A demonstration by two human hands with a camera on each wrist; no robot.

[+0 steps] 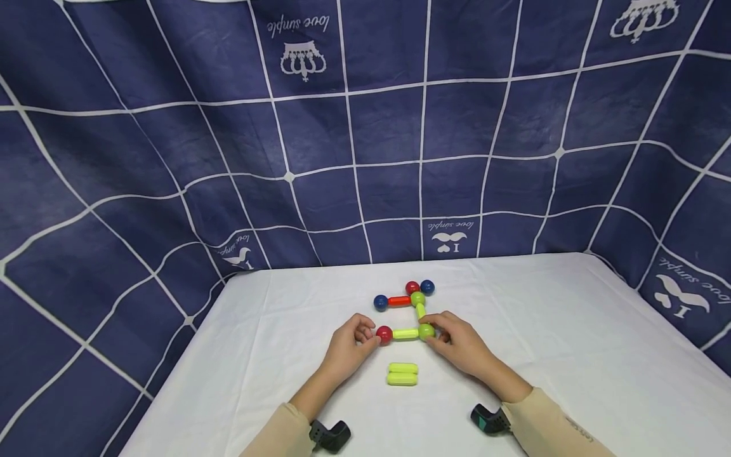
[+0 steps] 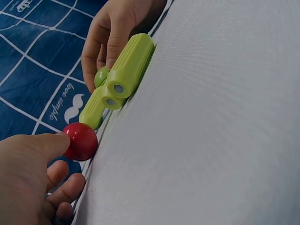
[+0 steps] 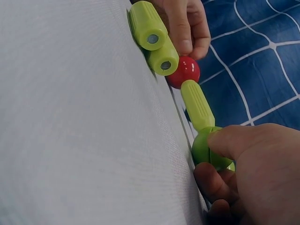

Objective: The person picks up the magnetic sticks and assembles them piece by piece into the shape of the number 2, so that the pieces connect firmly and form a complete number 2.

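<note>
My left hand point(image 1: 349, 346) is at a glossy red ball point(image 1: 384, 334), its thumb against the ball and the other fingers curled beside it. A yellow-green ribbed rod point(image 1: 406, 334) joins that ball to a green ball point(image 1: 426, 331). My right hand point(image 1: 461, 343) grips the green ball between thumb and fingers, as the right wrist view shows. From there another yellow-green rod point(image 1: 421, 311) runs back to a second green ball point(image 1: 418, 299). A red rod point(image 1: 399, 301) links this one to a blue ball point(image 1: 381, 303) on the left. All of it lies on the white cloth.
Two loose yellow-green rods point(image 1: 402, 374) with metal-tipped ends lie side by side in front of the joined pieces. Behind the far green ball sit another red ball point(image 1: 412, 288) and a blue ball point(image 1: 427, 287). A navy checked curtain point(image 1: 388, 190) hangs beyond the white-covered table point(image 1: 542, 330).
</note>
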